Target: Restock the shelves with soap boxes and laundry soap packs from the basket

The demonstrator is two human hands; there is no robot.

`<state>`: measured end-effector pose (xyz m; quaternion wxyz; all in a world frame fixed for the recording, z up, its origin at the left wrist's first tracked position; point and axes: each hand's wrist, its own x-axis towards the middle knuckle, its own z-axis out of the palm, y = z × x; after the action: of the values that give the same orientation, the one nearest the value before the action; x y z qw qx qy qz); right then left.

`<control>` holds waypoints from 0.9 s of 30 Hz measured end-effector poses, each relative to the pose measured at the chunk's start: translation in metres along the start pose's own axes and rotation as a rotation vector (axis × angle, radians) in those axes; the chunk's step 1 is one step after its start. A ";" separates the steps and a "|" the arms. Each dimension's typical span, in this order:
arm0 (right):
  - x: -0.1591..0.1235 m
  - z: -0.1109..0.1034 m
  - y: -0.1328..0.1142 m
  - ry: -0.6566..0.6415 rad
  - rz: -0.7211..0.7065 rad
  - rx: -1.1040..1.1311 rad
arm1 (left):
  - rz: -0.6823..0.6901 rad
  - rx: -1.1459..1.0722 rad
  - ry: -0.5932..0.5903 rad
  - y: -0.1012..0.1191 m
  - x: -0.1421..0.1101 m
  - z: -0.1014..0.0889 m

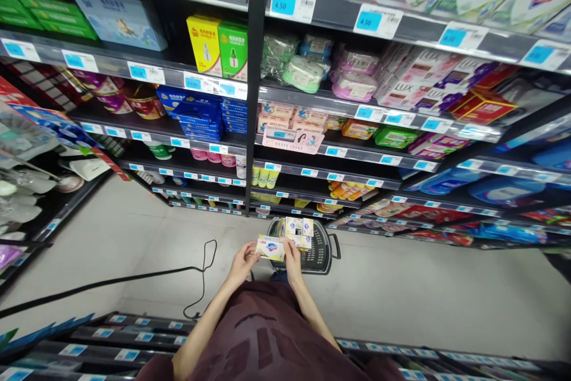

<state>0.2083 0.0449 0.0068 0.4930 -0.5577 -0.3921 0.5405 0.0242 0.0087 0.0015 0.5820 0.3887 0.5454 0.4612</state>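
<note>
Between my two hands is a white and yellow soap box [270, 247] with a blue and red emblem. My left hand [244, 262] grips its left end with the fingertips. At the right end, my right hand [292, 259] has its thumb and fingers closed on the same box. Below and beyond it a dark shopping basket [322, 250] stands on the floor, its handle out to the right. Several similar soap boxes [303, 225] are stacked in the basket's left part, partly hidden behind the held box and my right hand.
Ahead, shelves [307, 87] carry soap boxes, soap dishes and bottles behind price tags. Blue boxes [196, 116] fill part of the left bay. A black cord [134, 277] runs across the floor at left. Another shelf row [107, 339] is close behind me.
</note>
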 end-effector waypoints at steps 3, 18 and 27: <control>-0.001 0.002 0.000 -0.001 -0.009 0.001 | 0.010 -0.016 0.017 0.001 -0.001 0.000; 0.004 0.000 -0.003 -0.031 -0.080 -0.081 | 0.027 -0.041 0.057 0.009 0.003 0.000; 0.004 0.004 -0.024 -0.082 -0.117 -0.112 | 0.029 -0.112 0.070 0.006 0.007 -0.001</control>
<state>0.2072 0.0547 0.0298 0.4754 -0.5379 -0.4735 0.5104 0.0221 0.0172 0.0052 0.5766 0.3472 0.5330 0.5128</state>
